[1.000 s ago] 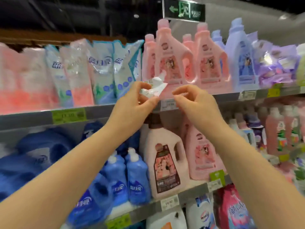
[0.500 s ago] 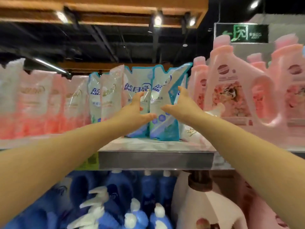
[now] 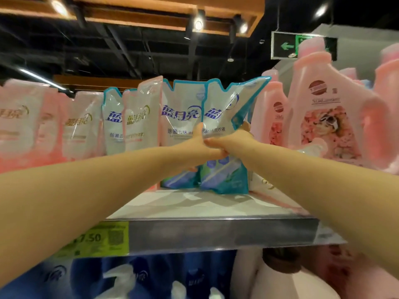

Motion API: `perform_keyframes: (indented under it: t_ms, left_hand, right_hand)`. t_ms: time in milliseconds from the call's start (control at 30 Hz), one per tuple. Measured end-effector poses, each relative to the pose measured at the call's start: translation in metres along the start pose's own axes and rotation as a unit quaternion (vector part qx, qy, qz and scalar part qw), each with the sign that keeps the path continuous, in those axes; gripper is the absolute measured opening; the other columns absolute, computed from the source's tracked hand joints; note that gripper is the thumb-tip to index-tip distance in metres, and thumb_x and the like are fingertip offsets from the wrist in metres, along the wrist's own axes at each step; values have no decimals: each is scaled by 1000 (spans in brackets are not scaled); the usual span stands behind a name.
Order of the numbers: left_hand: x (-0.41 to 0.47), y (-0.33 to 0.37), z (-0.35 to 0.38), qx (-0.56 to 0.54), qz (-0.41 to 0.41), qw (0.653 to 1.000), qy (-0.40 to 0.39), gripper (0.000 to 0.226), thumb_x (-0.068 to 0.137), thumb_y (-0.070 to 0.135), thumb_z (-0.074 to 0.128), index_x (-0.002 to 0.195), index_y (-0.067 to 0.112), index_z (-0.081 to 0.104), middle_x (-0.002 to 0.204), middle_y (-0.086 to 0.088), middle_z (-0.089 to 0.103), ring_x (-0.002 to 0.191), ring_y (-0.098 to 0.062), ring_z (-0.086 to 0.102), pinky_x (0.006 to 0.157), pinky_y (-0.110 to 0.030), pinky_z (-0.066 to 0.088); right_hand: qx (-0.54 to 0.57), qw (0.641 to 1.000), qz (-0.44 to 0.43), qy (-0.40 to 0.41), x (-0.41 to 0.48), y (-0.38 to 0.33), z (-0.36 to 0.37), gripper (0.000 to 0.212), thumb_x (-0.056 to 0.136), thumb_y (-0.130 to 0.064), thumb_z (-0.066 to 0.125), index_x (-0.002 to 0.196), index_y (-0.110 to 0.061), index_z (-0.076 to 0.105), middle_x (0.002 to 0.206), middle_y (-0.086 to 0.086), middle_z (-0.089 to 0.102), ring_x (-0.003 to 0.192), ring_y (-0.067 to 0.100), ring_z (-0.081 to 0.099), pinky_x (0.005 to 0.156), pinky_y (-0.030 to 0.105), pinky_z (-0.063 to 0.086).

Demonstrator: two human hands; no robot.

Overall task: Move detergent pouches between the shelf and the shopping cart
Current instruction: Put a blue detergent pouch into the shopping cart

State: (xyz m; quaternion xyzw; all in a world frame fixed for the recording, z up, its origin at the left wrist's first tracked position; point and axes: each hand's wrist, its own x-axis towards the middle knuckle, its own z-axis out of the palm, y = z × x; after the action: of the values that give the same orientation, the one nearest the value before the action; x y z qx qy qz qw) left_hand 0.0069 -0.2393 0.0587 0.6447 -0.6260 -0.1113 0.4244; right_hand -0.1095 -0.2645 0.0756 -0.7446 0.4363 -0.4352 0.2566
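On the top shelf point(image 3: 216, 212), just left of the tall pink detergent jugs point(image 3: 323, 117), both hands now clamp one teal-and-white detergent pouch point(image 3: 224, 117). Half a second ago the hands were spread open in front of the pouches with a gap between them. A second ago they were lower down, handling a scrap of crumpled paper that is no longer in sight.

The left hand point(image 3: 196, 145) wraps the pouch's waist from the left, thumb pointing up across its front. The right hand point(image 3: 228, 143) closes on the same waist from the right, and its fingers point(image 3: 246, 126) curl around the back edge. The two hands touch each other at the middle of the pouch. Its upper part buckles and leans toward the jugs under the squeeze, while its base appears to rest on the shelf.

A matching teal pouch point(image 3: 183, 117) stands upright just left of the gripped one, touching it. Further left stands a row of pink-and-white pouches point(image 3: 82, 126). A yellow price tag point(image 3: 97, 240) sits on the shelf's front edge, below and left of the gripped pouch. Blue bottles point(image 3: 138, 279) show on the shelf beneath.

The reach has become a firm two-handed hold, so this looks like the start of lifting a pouch off the shelf. The shopping cart is not in view.
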Motion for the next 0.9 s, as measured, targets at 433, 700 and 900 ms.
perform_keyframes:
  t_ms: [433, 700, 900]
  left_hand:
    - [-10, 20, -18, -87, 22, 993, 74, 68, 90, 42, 54, 143, 16, 22, 139, -9, 43, 119, -28, 48, 98, -42, 44]
    - [-50, 50, -22, -189, 124, 968, 108, 66, 73, 66, 51, 120, 20, 45, 115, -7, 60, 103, -27, 57, 97, -37, 42]
    - [-107, 80, -5, -150, 209, 952, 167, 55, 86, 56, 48, 124, 17, 44, 102, 0, 56, 97, -24, 56, 86, -31, 42]
  right_hand:
    - [124, 975, -54, 178, -17, -17, -11, 53, 79, -20, 72, 121, -8, 41, 109, 7, 62, 90, 26, 63, 78, 38, 54]
    - [161, 941, -141, 260, -64, -48, -49, 45, 72, -24, 77, 104, -14, 48, 98, 3, 66, 88, 23, 66, 82, 39, 54]
    - [143, 931, -183, 282, -131, -46, -82, 63, 68, -31, 80, 120, -15, 49, 96, -3, 68, 89, 16, 66, 87, 39, 53]
